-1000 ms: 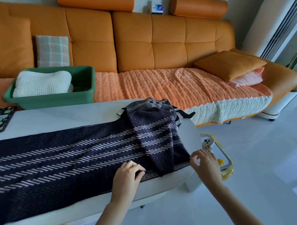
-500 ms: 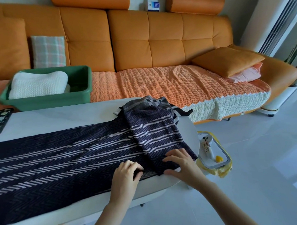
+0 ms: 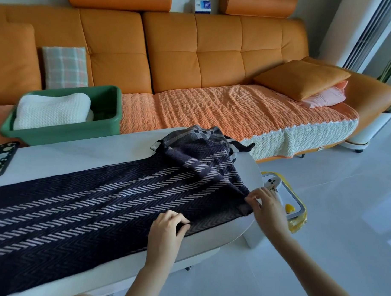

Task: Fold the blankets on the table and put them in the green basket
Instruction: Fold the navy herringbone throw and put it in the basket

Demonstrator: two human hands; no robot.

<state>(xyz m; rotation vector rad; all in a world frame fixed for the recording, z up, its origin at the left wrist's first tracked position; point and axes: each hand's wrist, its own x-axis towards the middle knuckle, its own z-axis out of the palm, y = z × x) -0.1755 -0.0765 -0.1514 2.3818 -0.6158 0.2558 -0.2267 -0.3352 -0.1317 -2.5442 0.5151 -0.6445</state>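
I'm looking down at the white table (image 3: 79, 152), and the dark herringbone blanket (image 3: 92, 206) lies stretched along it from the left edge to the rounded right end. Its pale zigzag stripes run lengthwise. At the far right the cloth is bunched and doubled over, with a grey checked part (image 3: 189, 134) showing at the back of the heap.

My left hand (image 3: 165, 228) sits on the near hem of the blanket, fingers curled and pinching the edge against the tabletop. My right hand (image 3: 264, 206) is at the table's right end, fingertips closed on the corner of the folded flap, lifting it slightly off the surface. So both hands grip the same blanket, well apart along its near edge.

The green basket (image 3: 63, 132) stands on the orange sofa (image 3: 209, 54) just behind the table, at the left. A folded white knitted blanket (image 3: 51, 109) already fills its left part; the right part shows bare green bottom. A plaid cushion (image 3: 65, 66) leans on the sofa back behind it.

On the floor by the table's right end I see a white tray-like object with a yellow rim (image 3: 289, 200); I can't tell what it is.
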